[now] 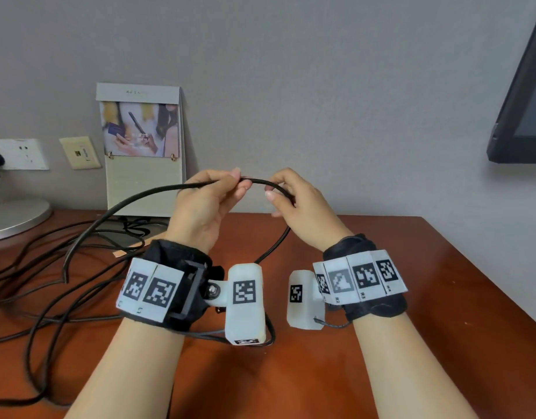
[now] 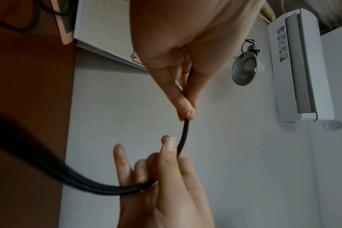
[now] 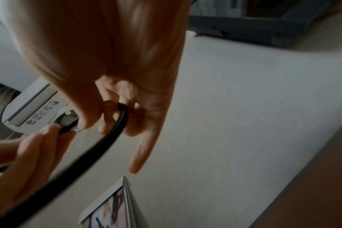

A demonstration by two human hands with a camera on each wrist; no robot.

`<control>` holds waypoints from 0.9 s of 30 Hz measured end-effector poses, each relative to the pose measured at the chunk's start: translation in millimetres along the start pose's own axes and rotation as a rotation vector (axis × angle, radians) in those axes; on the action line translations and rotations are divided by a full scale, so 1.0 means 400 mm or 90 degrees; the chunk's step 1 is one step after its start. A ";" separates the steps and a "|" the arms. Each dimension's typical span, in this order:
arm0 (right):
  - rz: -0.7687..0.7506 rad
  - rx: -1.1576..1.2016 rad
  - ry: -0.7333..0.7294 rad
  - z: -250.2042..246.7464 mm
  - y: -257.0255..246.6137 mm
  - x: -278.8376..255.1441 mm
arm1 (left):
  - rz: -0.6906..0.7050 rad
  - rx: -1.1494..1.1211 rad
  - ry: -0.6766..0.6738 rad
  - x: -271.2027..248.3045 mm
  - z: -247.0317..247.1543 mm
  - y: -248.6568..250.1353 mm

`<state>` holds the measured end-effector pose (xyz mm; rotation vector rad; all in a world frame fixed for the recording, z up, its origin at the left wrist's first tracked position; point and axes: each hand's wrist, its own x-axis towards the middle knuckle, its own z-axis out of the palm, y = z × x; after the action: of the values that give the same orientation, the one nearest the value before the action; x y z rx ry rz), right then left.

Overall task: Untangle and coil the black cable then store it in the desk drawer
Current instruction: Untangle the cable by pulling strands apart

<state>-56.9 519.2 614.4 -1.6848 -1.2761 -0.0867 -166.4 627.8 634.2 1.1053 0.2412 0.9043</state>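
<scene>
1. The black cable (image 1: 257, 180) is held up above the table (image 1: 381, 297) at the centre of the head view, a short arched stretch of it spanning the gap between the two hands.
2. The left hand (image 1: 206, 204) is closed on the cable, which is pinched between thumb and fingertips just left of the arch.
3. The right hand (image 1: 303, 207) is curled round the cable just right of the arch (in the right wrist view the little finger is seen pointing out straight).
4. From the left hand the cable sweeps down to the lower left of the frame, where loose loops are spread over the table.
5. From the right hand another length drops toward the table between the wrists.
6. A standing calendar (image 1: 142, 146) is seen against the wall behind the hands, and a dark monitor (image 1: 523, 101) at the upper right edge.
</scene>
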 end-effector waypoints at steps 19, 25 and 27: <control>0.046 0.019 -0.024 -0.037 0.011 -0.004 | 0.039 -0.089 0.110 0.024 -0.042 0.022; 0.052 -0.041 -0.035 -0.041 0.011 -0.005 | 0.060 -0.130 0.147 0.029 -0.056 0.031; 0.038 -0.074 -0.016 -0.039 0.010 -0.005 | 0.064 -0.144 0.137 0.026 -0.045 0.026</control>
<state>-47.4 506.9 618.7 -1.8274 -1.2585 -0.1061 -175.7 648.8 637.3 0.8176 0.2551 1.1132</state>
